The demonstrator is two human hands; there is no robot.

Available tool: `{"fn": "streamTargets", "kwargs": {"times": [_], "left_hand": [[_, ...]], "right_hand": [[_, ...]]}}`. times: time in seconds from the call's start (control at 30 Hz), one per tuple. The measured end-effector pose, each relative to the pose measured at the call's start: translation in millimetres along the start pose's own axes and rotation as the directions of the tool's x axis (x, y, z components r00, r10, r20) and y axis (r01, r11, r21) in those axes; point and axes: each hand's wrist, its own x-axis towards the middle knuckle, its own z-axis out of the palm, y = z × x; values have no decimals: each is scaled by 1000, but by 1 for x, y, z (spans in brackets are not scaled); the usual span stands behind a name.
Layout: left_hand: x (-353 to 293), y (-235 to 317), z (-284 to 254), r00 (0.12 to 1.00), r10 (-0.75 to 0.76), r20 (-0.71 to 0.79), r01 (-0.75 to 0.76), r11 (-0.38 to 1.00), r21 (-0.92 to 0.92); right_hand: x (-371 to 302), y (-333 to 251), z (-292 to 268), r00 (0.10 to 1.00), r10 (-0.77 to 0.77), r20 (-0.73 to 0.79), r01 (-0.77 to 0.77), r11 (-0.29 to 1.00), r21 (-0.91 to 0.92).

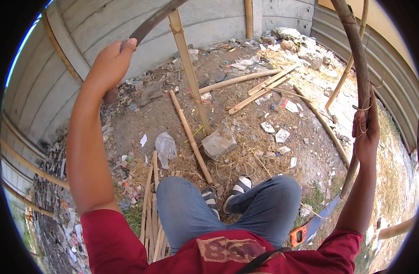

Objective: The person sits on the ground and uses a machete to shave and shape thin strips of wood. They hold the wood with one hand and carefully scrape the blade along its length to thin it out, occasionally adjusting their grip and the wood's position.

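My left hand (110,64) is raised at the upper left and grips the wooden handle of a long curved blade (152,22) that reaches up toward a split bamboo post (189,68). That post stands tilted in the dirt, with a grey stone block (218,142) at its foot. My right hand (365,133) is wrapped around a dark curved wooden pole (358,59) at the right, where thin twine is tied. My knees in blue jeans (228,210) are bent below, feet in striped sandals.
Bamboo poles (191,134) and split strips (264,89) lie on the littered dirt. A bundle of slats (151,214) lies by my left leg. A handsaw with an orange handle (305,233) lies at my right. A concrete wall (127,27) and corrugated sheeting (378,59) enclose the spot.
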Motion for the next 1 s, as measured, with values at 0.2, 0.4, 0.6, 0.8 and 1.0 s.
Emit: {"fn": "streamTargets", "kwargs": {"times": [0.2, 0.4, 0.6, 0.8, 1.0], "left_hand": [[29, -53, 4, 999, -21, -30, 19, 998, -56], [58, -88, 14, 998, -17, -59, 13, 998, -62], [48, -86, 53, 989, -41, -141, 23, 992, -127], [70, -130, 10, 989, -94, -114, 95, 996, 0], [78, -137, 3, 984, -109, -138, 113, 993, 20]], "right_hand": [[-17, 55, -27, 984, 148, -101, -178, 854, -489], [-110, 228, -189, 832, 510, -218, -335, 147, -931], [-188, 292, -283, 506, 778, -374, -394, -178, -902], [-162, 242, -241, 541, 795, -276, -293, -129, -947], [-107, 165, -297, 400, 902, -161, -434, 32, -900]]}}
